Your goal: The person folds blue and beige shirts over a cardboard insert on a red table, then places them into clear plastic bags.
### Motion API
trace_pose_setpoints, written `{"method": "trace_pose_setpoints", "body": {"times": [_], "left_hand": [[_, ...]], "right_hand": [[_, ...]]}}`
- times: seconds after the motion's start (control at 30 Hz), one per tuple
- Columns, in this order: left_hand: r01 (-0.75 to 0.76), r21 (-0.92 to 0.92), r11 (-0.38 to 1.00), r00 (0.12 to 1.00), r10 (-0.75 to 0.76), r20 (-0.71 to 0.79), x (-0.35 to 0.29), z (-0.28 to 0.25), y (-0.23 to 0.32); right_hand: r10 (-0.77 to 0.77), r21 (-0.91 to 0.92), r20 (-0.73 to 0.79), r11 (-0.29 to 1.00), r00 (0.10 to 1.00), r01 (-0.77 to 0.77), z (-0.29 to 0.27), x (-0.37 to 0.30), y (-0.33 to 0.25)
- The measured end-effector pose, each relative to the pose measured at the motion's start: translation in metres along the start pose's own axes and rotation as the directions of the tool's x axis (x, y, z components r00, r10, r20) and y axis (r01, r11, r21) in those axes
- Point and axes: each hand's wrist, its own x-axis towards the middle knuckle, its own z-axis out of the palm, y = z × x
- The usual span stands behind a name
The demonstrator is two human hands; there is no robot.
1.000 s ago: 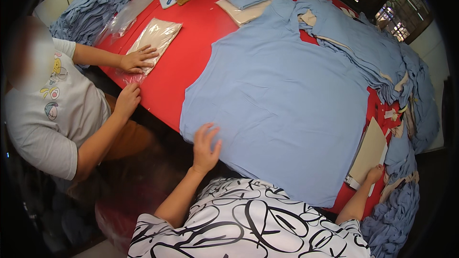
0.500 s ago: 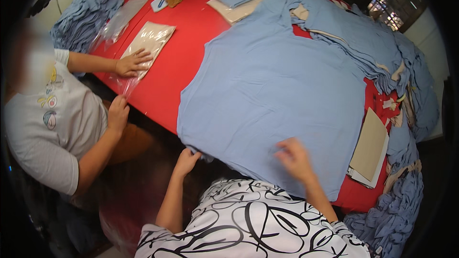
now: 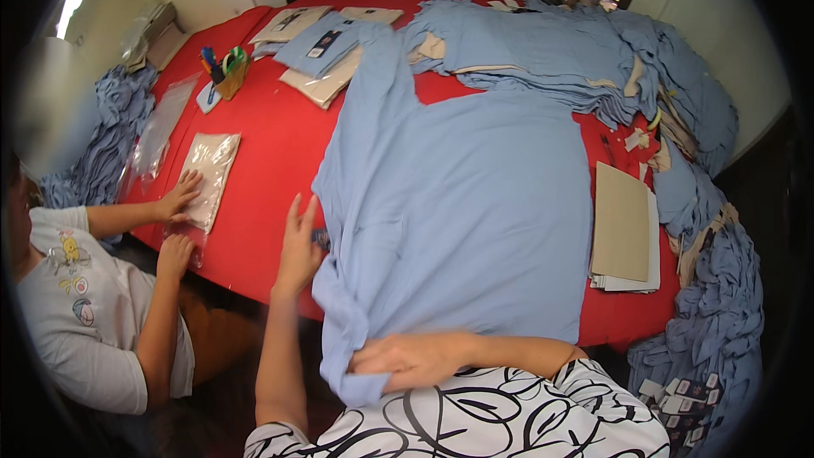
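A light blue shirt (image 3: 475, 203) lies spread across the red table in front of me. Its left side is bunched and partly folded over toward the middle. My left hand (image 3: 298, 246) is at that left edge with fingers stretched up, beside a small dark label (image 3: 320, 239) on the fabric. My right hand (image 3: 424, 360) reaches across the near hem by my body. Its fingers are curled into a fold of the shirt there, and the fabric partly hides them. Slight motion blur softens the right hand.
On the left, a co-worker's hands press a clear-bagged beige garment (image 3: 208, 182). Bagged garments (image 3: 318, 47), a pen holder (image 3: 229, 76) and plastic bags (image 3: 165, 131) lie farther back. Blue shirts (image 3: 543, 47) are stacked at the far right, near cardboard sheets (image 3: 623, 225) and a blue heap (image 3: 704, 305).
The shirt's left side has been drawn inward and bunched. My left hand moved up along that edge; my right hand came down and left to the near hem. The view tilted up.
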Motion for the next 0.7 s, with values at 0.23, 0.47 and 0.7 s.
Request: {"method": "trace_pose_setpoints", "body": {"times": [0.23,0.47,0.7], "left_hand": [[0.012,-0.167,0.986,0.961,0.035,0.275,0.083,0.058,-0.043],[-0.236,-0.456,0.858,0.970,0.238,-0.054,0.026,-0.164,0.024],[-0.167,-0.275,0.947,0.983,0.182,0.030,0.163,-0.129,0.082]], "right_hand": [[-0.431,0.451,-0.073,0.790,0.899,0.416,-0.034,-0.074,-0.047],[-0.550,0.007,-0.454,0.785,0.701,0.620,-0.009,-0.255,-0.135],[-0.180,-0.174,-0.983,0.974,0.026,0.143,-0.125,-0.267,-0.092]]}}
